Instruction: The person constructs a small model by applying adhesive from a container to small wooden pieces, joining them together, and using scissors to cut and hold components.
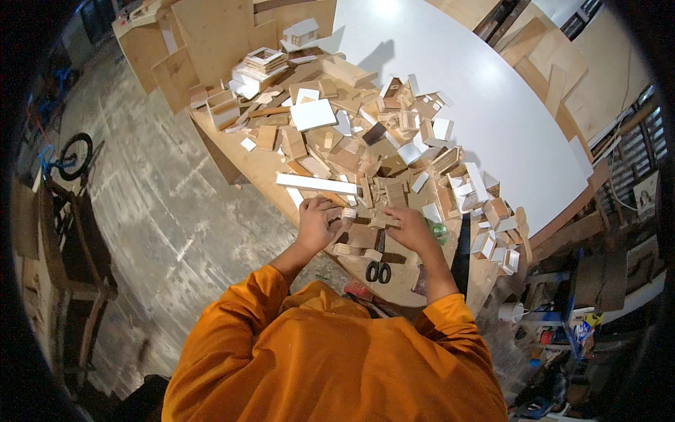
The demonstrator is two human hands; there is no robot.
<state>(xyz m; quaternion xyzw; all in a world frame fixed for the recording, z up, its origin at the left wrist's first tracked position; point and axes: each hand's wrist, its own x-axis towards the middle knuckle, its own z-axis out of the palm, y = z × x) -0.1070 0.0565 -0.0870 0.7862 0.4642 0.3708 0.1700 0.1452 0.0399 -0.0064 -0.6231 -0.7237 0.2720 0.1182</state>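
Note:
At the table's near edge, my left hand [318, 224] has its fingers curled, partly smeared by motion. A small pale wooden block [349, 212] shows at its fingertips. My right hand [409, 228] pinches a small flat wooden piece [380, 220] a short way to the right. Between and below the hands lie a brown wooden board [359, 233] and small layered wooden blocks [342, 249]. Scissors [378, 272] with black handles point away from me, their blades partly covered. Close to my right wrist is a green transparent object [439, 233], its kind unclear.
Beyond my hands spreads a heap of wooden offcuts, with a long white strip [317, 184] and a white square panel [313, 114]. Small model houses [301, 32] stand farther back. A large white board [450, 53] covers the far side. Wooden sheets [176, 79] lean at the left.

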